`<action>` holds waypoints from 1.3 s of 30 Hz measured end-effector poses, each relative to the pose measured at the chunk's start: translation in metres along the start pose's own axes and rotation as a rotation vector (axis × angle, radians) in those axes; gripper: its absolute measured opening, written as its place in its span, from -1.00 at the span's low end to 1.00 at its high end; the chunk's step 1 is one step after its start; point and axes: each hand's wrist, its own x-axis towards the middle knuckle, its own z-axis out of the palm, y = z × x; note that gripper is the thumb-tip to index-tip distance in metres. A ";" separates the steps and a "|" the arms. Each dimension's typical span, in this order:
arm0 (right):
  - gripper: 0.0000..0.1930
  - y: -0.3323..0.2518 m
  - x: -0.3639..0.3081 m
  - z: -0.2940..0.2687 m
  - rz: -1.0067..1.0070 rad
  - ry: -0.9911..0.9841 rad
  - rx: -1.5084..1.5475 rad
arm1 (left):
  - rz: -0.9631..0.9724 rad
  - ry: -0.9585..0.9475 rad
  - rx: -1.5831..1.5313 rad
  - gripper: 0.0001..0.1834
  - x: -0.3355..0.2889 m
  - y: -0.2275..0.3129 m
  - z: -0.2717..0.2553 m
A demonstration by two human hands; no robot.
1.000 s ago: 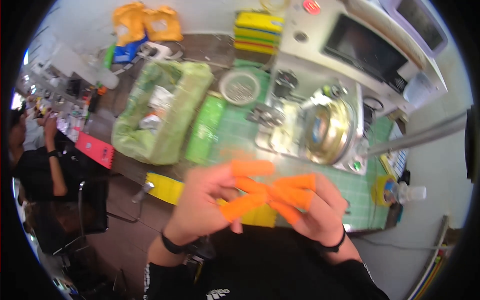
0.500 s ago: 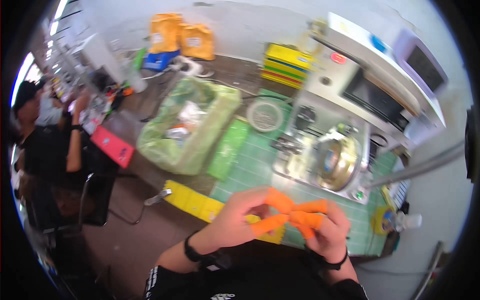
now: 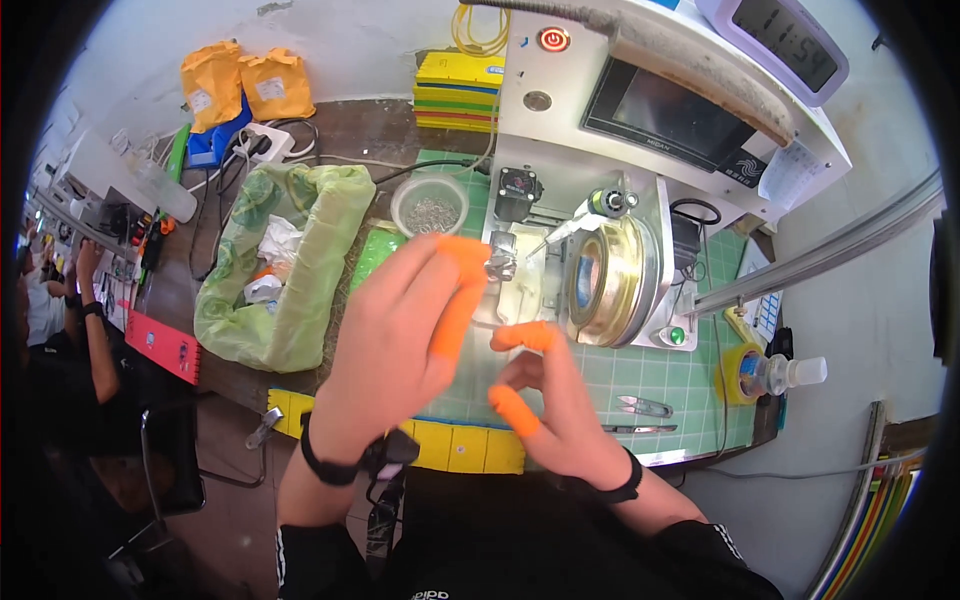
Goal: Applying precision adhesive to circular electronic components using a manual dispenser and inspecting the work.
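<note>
My left hand [image 3: 395, 330], with orange finger cots, reaches forward to the small metal fixture [image 3: 503, 258] on the machine bed. Its thumb and index finger come together at the fixture's left side; whatever is between them is too small to make out. To its right, my right hand [image 3: 560, 410] hovers over the green cutting mat [image 3: 590, 385], thumb and fingers apart and nothing between them. Beyond it sits a large tape-like roll [image 3: 620, 285] on the machine. A dish of small metal pieces [image 3: 430, 207] stands behind my left hand.
Left of the mat is a bin lined with a green bag [image 3: 345, 215]. Small snips [image 3: 645, 406] and tweezers [image 3: 640, 429] lie at right, near a clear bottle [image 3: 790, 373]. A yellow strip [image 3: 465, 447] runs along the front edge. A metal arm [image 3: 820, 250] crosses the right side.
My hands have parted from where they met over the mat's front. The left has gone forward to the fixture; the right has drawn apart and opened. The view has shifted toward the machine.
</note>
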 end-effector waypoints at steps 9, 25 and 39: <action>-0.70 0.018 0.047 0.022 0.130 0.390 0.474 | 0.112 -0.129 0.120 -0.75 0.030 -0.020 0.024; -0.91 0.052 0.067 0.028 -0.056 0.545 0.289 | 0.204 -0.129 0.228 -0.79 0.028 -0.022 0.027; -0.87 0.050 0.070 0.028 -0.095 0.573 0.137 | 0.452 -0.013 0.090 -0.65 0.010 -0.057 0.024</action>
